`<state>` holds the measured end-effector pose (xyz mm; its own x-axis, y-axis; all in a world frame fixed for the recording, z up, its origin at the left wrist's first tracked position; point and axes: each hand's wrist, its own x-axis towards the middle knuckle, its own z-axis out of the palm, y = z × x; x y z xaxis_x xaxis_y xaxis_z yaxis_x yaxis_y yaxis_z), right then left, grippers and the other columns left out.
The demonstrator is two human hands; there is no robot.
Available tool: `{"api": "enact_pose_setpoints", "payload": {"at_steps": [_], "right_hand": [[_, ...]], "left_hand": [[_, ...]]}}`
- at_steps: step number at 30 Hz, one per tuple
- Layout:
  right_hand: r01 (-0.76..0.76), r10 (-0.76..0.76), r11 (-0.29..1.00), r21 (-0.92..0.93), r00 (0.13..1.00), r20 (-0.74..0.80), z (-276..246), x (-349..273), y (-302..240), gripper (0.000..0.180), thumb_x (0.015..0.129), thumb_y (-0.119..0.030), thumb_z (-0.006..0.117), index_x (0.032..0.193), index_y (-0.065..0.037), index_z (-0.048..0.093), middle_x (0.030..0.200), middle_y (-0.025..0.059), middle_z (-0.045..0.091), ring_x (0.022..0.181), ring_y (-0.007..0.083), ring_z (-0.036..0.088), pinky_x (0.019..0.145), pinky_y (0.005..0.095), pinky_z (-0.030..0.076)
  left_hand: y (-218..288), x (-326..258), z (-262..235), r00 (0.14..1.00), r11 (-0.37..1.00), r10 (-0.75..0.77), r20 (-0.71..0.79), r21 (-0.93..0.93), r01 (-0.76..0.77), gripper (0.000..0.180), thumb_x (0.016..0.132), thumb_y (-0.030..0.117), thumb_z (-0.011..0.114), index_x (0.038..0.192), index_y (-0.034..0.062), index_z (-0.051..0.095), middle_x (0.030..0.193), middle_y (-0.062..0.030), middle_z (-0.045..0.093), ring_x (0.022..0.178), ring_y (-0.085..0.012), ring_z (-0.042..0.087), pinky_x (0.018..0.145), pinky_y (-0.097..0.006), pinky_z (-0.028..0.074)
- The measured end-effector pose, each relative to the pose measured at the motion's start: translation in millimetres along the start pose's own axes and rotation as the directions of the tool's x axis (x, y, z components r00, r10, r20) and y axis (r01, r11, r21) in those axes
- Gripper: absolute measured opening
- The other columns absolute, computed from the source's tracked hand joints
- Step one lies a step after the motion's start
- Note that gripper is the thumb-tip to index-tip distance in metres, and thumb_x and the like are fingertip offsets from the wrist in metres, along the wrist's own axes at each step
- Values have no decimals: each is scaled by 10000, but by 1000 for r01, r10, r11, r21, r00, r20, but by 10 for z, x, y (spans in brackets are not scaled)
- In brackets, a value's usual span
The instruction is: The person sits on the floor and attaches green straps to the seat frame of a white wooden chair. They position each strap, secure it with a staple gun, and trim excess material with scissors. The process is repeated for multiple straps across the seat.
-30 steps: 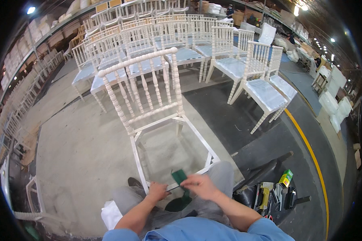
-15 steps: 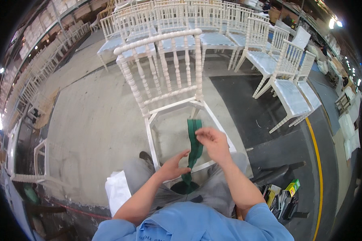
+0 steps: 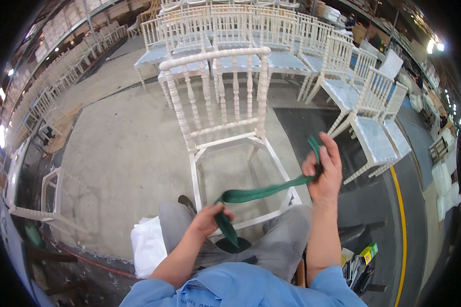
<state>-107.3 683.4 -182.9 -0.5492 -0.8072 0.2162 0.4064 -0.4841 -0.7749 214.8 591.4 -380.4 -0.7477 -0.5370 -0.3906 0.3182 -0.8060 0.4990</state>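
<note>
A length of dark green webbing strap (image 3: 266, 192) stretches between my hands above the front of a seatless white chair frame (image 3: 194, 171). My left hand (image 3: 210, 219) pinches the strap over my lap, and a tail of it hangs below. Raised at the right, my right hand (image 3: 323, 171) grips the strap near its other end, with a short piece standing up above the fingers. The chair frame stands upright in front of my knees, its spindled back (image 3: 215, 53) on the far side. Floor shows through its open seat.
Finished white chairs with pale covered seats (image 3: 375, 138) stand in rows behind and to the right. A box of tools (image 3: 361, 266) lies by my right side. A white bundle (image 3: 147, 245) sits at my left knee. Another bare chair frame (image 3: 51, 199) lies at the left.
My right hand has swung up and to the right, drawing the strap sideways. My left hand has closed on the strap. Before, the strap ran lengthwise over the seat opening.
</note>
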Motion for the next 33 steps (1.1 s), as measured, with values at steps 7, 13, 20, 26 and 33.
{"api": "enact_pose_setpoints", "payload": {"at_steps": [7, 13, 20, 26, 33], "right_hand": [[-309, 164, 518, -798, 951, -262, -843, -469, 833, 295, 1052, -263, 572, 1109, -23, 735, 1091, 117, 732, 1000, 165, 663, 899, 323, 506], [-774, 804, 582, -247, 594, 33, -151, -784, 1736, 394, 1040, -396, 616, 1094, -21, 725, 945, 78, 749, 844, 155, 706, 784, 338, 561], [-707, 730, 684, -180, 668, 147, 233, -387, 1567, 168, 969, -158, 738, 1093, -45, 722, 875, 15, 720, 749, 138, 687, 687, 297, 555], [-633, 693, 717, -292, 690, 208, 103, -689, 1378, 153, 968, -122, 721, 1091, -32, 708, 887, 32, 720, 819, 149, 680, 770, 308, 541], [-717, 825, 556, -420, 537, 174, -267, -1283, 1623, 168, 950, -108, 743, 1076, 0, 712, 955, 44, 733, 877, 134, 671, 824, 298, 529]], "left_hand": [[405, -109, 531, 993, 985, 120, -22, 131, -116, 426, 1060, 258, 597, 1413, 25, 546, 1047, -135, 738, 950, -313, 729, 875, -461, 595], [-400, -110, 587, 996, 581, 89, 17, 811, -65, 271, 1042, 211, 600, 1113, -17, 730, 968, -50, 749, 898, -138, 679, 846, -326, 536], [-733, -336, 488, 974, 28, -226, 11, 1000, -5, 359, 966, 370, 694, 1138, 61, 757, 1025, -184, 751, 1001, -304, 707, 919, -364, 521], [-198, -258, 313, 980, 784, -86, 179, 620, -44, 709, 956, 447, 714, 1511, 68, 489, 1504, -82, 539, 1317, -212, 535, 1099, -371, 425], [317, 30, 540, 984, 988, 152, -97, 46, -148, 208, 1063, 234, 598, 1187, 88, 680, 1066, -35, 739, 948, -173, 706, 876, -364, 559]]}}
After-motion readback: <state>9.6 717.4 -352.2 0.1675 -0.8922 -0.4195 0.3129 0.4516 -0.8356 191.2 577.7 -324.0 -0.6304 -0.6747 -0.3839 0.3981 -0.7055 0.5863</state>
